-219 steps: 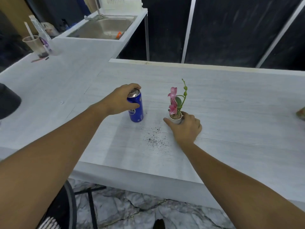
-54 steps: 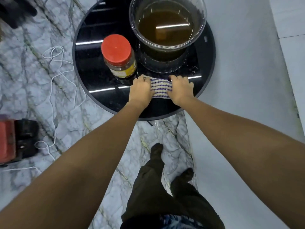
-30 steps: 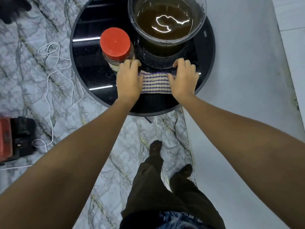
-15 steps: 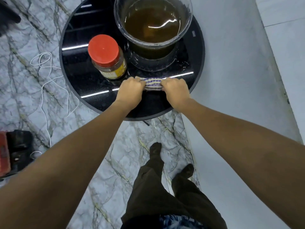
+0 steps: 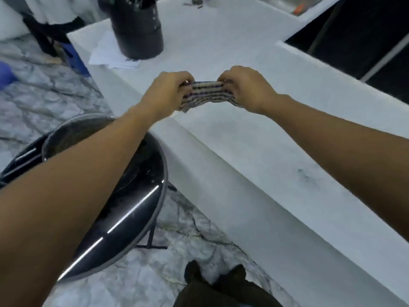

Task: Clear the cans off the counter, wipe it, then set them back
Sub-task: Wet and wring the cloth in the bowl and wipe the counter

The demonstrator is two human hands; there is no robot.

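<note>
Striped cloth [image 5: 207, 94] was held above the white counter [image 5: 254, 147], long axis running left-right between the hands. Left hand [image 5: 169, 91] and right hand [image 5: 246, 87] each gripped one end, fingers curled. Black cylinder [image 5: 137, 29] stood farther back on the counter; round black table [image 5: 132, 207] stood beside its near edge.

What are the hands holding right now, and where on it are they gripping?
Both hands hold a striped cloth above the white counter: the left hand pinches its left end, the right hand its right end.
</note>
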